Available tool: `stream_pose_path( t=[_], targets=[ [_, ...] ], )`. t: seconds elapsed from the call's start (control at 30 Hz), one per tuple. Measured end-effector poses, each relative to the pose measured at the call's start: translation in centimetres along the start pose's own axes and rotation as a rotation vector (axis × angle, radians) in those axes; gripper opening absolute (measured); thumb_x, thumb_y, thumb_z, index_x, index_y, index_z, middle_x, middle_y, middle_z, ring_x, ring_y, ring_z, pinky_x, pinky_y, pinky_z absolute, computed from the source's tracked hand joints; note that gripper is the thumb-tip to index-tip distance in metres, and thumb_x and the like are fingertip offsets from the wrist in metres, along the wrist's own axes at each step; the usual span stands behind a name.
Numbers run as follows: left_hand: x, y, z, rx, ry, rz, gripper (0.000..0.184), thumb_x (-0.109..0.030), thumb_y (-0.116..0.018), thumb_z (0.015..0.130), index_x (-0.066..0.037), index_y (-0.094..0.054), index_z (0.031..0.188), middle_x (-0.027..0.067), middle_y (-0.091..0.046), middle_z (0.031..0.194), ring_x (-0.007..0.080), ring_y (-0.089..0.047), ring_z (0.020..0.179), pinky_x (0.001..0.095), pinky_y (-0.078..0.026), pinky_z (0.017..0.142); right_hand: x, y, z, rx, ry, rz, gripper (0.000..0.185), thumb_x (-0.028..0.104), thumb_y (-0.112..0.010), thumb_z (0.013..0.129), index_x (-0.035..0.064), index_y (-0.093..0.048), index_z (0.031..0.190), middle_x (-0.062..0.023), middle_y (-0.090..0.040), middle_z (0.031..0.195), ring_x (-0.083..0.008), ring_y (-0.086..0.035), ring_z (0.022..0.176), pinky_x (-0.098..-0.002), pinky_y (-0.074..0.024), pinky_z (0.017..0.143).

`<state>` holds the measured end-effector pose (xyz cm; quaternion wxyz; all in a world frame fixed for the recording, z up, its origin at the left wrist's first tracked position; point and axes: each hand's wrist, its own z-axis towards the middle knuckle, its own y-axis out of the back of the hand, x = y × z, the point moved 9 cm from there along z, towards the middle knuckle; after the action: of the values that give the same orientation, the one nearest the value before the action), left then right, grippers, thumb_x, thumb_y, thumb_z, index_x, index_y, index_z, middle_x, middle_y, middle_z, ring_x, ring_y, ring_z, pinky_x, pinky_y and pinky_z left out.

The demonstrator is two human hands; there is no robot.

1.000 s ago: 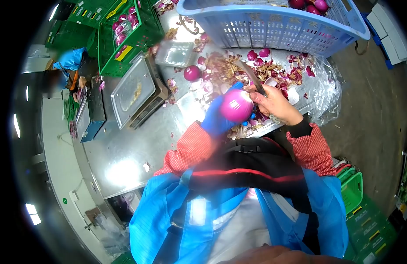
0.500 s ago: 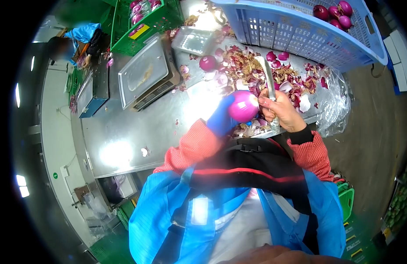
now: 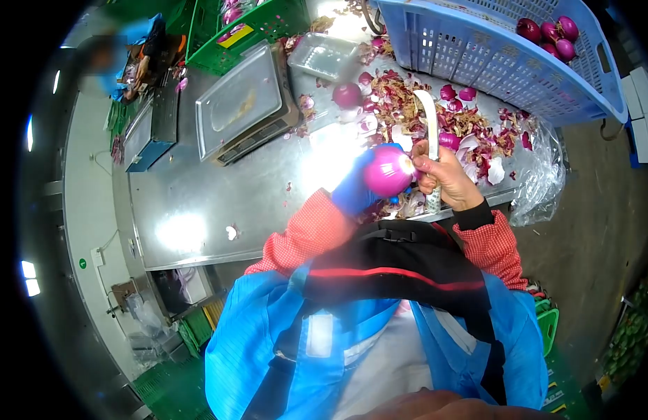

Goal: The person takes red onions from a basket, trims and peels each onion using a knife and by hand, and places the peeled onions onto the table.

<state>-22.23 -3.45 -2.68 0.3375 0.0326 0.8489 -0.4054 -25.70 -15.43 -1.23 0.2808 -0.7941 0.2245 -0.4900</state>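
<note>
My left hand (image 3: 353, 187), in a blue glove, is wrapped round a smooth purple-red onion (image 3: 388, 173) with a pale cut end facing right. Close beside that end is my bare right hand (image 3: 451, 178), closed round a knife (image 3: 430, 115). The knife's curved pale blade points away from me, and its patterned handle end shows below the fingers. Thumb and fingertips of the right hand are at the onion's right side; whether they pinch a piece of skin I cannot tell. Beyond both hands lies a heap of onion skins (image 3: 401, 98) on the metal table (image 3: 261, 189).
A blue crate (image 3: 471, 66) with several onions stands at the back right. Another onion (image 3: 348, 95) lies near a clear plastic tray (image 3: 324, 57). A scale (image 3: 243, 101) and a green crate (image 3: 257, 31) are to the left. Clear plastic film (image 3: 541, 171) hangs at the table's right end. Another person (image 3: 131, 59) is far left.
The view has turned slightly, so the table things sit further right. The knife blade stands a little more upright. Both hands keep their holds close together.
</note>
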Motion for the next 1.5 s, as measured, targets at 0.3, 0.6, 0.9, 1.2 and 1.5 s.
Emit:
stream_pose_path(
  t=[0.3,0.6,0.9,1.2,1.5],
  targets=[
    [-3.1,1.9,-1.0,-0.093,-0.273,0.261,0.053,-0.026,-0.065,0.089,-0.005,-0.044,0.133,0.0136,-0.057,0.120,0.0249,-0.061,0.108,0.0374,-0.055,0.086,4.1,-3.8,-3.1,0.230,0.188,0.131,0.013,0.013,-0.065,0.092,0.0020,-0.059,0.096,0.0010,-0.050,0.070,-0.0031,-0.039,0.048,-0.0186,-0.0330,0.044],
    [-9.0,13.5,-3.5,-0.555,-0.529,1.541,0.075,-0.023,-0.085,0.068,-0.005,-0.049,0.131,0.0180,-0.050,0.126,0.0342,-0.054,0.114,0.0396,-0.045,0.099,-2.1,2.0,-1.8,-0.152,0.043,-0.161,0.040,0.022,-0.064,0.095,0.0000,-0.053,0.126,0.0005,-0.054,0.080,-0.0049,-0.045,0.051,-0.0210,-0.0382,0.044],
    [-13.8,11.4,-2.6,-0.509,-0.707,1.861,0.064,-0.025,-0.079,0.075,-0.004,-0.053,0.130,0.0192,-0.060,0.121,0.0363,-0.056,0.114,0.0424,-0.044,0.097,-1.5,6.6,-2.1,-0.304,0.221,-0.564,0.018,0.019,-0.062,0.096,0.0007,-0.064,0.099,0.0033,-0.058,0.075,-0.0043,-0.051,0.067,-0.0240,-0.0437,0.059],
    [-22.5,-20.6,8.9,0.072,-1.221,1.738,0.046,-0.007,-0.072,0.079,0.001,-0.058,0.122,0.0171,-0.063,0.115,0.0344,-0.060,0.110,0.0395,-0.045,0.095,2.7,11.8,-2.7,-0.317,0.338,-0.889,0.027,0.021,-0.061,0.095,0.0007,-0.062,0.113,-0.0104,-0.066,0.082,-0.0125,-0.059,0.073,-0.0303,-0.0491,0.068],
    [-16.8,-35.3,31.6,0.353,-0.777,1.654,0.052,-0.019,-0.073,0.086,-0.004,-0.052,0.132,0.0137,-0.061,0.123,0.0253,-0.058,0.117,0.0364,-0.046,0.100,8.7,15.6,-5.9,-0.317,0.485,-0.747,0.025,0.020,-0.063,0.094,-0.0024,-0.061,0.105,-0.0133,-0.064,0.077,-0.0129,-0.056,0.065,-0.0310,-0.0474,0.061]
  ],
)
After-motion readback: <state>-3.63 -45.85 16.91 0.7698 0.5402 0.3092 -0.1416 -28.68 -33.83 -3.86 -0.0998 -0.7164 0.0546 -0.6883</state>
